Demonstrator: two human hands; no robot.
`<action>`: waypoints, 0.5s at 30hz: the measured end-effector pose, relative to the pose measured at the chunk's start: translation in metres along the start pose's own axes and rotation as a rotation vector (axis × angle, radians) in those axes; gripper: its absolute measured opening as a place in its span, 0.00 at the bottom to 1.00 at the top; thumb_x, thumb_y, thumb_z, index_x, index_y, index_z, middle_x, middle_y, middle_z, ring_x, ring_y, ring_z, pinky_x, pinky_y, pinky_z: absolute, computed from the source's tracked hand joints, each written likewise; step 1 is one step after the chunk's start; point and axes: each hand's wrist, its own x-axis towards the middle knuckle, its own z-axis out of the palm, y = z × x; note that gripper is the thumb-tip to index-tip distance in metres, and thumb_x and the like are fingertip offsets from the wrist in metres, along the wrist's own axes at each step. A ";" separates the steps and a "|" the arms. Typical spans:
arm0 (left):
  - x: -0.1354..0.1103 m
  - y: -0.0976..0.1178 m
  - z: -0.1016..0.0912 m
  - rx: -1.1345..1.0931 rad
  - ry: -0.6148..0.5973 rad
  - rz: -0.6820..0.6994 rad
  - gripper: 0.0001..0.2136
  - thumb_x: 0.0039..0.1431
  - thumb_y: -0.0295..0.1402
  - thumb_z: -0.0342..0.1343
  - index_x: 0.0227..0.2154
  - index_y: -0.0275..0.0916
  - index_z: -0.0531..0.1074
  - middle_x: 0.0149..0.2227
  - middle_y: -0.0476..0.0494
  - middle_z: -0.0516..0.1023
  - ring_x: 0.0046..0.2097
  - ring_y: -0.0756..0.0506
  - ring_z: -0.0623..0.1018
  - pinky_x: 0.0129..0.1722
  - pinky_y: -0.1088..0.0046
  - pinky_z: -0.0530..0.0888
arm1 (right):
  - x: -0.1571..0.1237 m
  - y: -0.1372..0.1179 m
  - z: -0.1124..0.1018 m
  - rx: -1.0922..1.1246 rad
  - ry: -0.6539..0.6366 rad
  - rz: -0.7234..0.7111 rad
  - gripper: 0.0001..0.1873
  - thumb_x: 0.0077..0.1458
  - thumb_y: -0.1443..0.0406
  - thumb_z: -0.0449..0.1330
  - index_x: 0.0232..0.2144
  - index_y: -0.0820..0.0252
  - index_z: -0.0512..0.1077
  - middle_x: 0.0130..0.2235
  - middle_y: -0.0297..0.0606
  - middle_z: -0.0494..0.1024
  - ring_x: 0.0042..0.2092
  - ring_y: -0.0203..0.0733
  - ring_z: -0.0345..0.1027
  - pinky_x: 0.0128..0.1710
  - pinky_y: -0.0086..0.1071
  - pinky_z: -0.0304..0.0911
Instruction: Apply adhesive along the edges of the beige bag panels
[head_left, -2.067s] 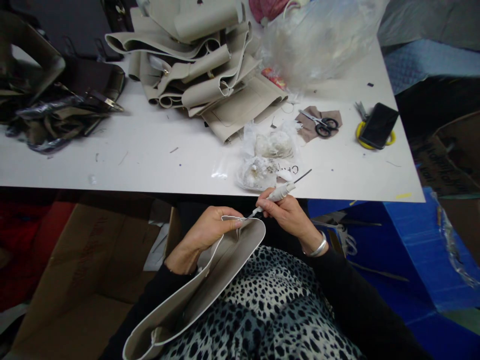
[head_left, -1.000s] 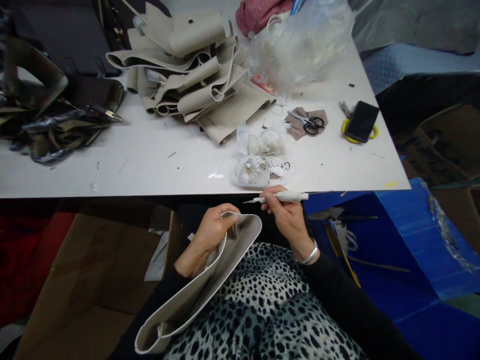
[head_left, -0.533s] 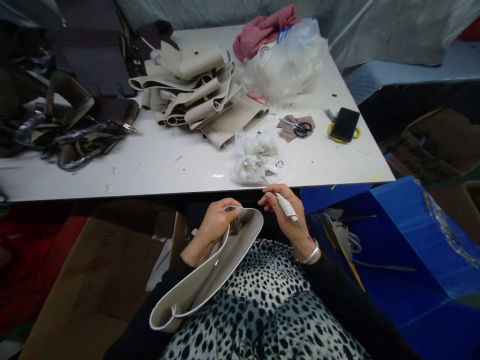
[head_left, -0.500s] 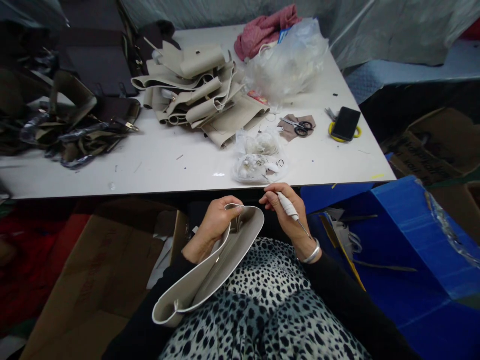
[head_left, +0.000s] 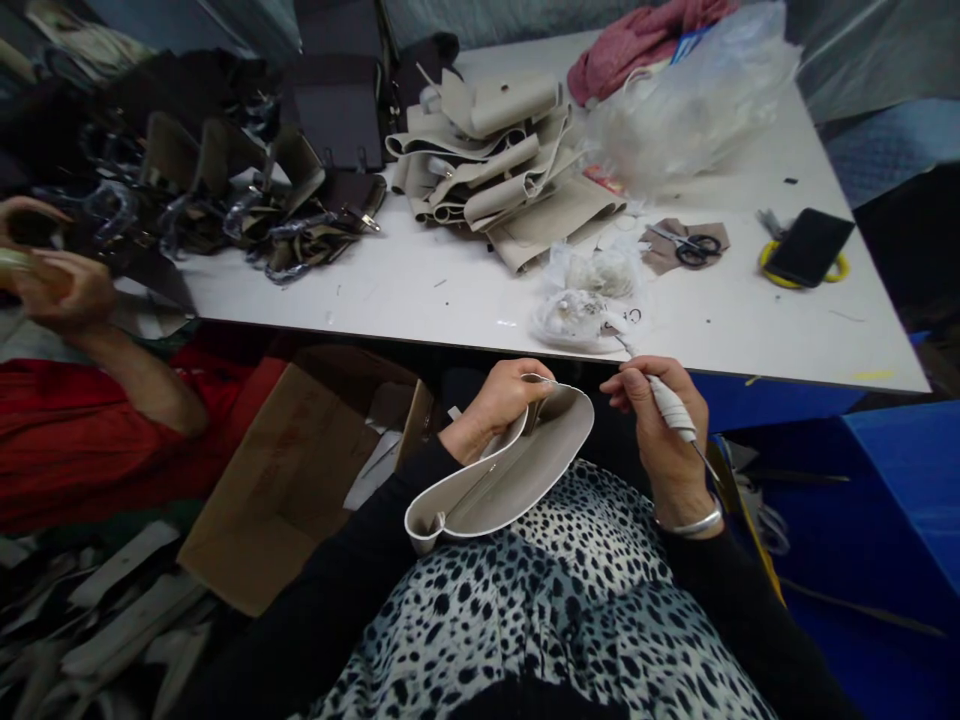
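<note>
My left hand point(head_left: 504, 398) grips the upper edge of a beige leather bag panel point(head_left: 510, 478) that rests on my lap, fingers closed over its rim. My right hand point(head_left: 664, 415) is closed on a white-handled awl point(head_left: 669, 408), held just right of the panel with its metal point slanting down toward my wrist. Both hands sit below the near edge of the white table point(head_left: 465, 290). Small clear bags of hardware point(head_left: 583, 300) lie on the table directly above my hands.
A pile of beige leather pieces point(head_left: 502, 150), dark bag parts point(head_left: 247, 200), scissors point(head_left: 690, 245), a phone on a yellow tape roll point(head_left: 808, 248) and a large plastic bag point(head_left: 690, 95) lie on the table. Another person's hands point(head_left: 45, 275) work at left. A cardboard box point(head_left: 292, 460) stands under the table.
My right hand pulled the awl away from the panel's edge and turned it so its point faces back toward me. The view swung left, bringing another person in red into sight.
</note>
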 end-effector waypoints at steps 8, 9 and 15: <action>-0.027 0.024 -0.066 -0.078 0.312 0.159 0.07 0.49 0.34 0.66 0.30 0.37 0.78 0.25 0.51 0.75 0.27 0.49 0.71 0.29 0.73 0.66 | 0.000 -0.011 0.006 0.043 -0.014 0.032 0.13 0.70 0.53 0.62 0.43 0.56 0.75 0.31 0.36 0.83 0.26 0.36 0.72 0.26 0.28 0.66; -0.037 0.031 -0.084 -0.057 0.415 0.195 0.07 0.49 0.33 0.66 0.31 0.36 0.78 0.26 0.51 0.75 0.27 0.50 0.71 0.29 0.74 0.66 | 0.001 -0.013 0.008 0.062 -0.028 0.048 0.14 0.70 0.52 0.61 0.44 0.56 0.75 0.30 0.35 0.83 0.25 0.36 0.71 0.24 0.27 0.65; -0.101 0.071 -0.170 0.166 1.075 0.489 0.11 0.48 0.30 0.64 0.36 0.33 0.75 0.30 0.52 0.73 0.31 0.51 0.71 0.32 0.74 0.66 | -0.001 -0.022 0.033 0.132 -0.399 0.222 0.17 0.64 0.50 0.67 0.40 0.57 0.75 0.31 0.38 0.84 0.29 0.41 0.78 0.27 0.30 0.71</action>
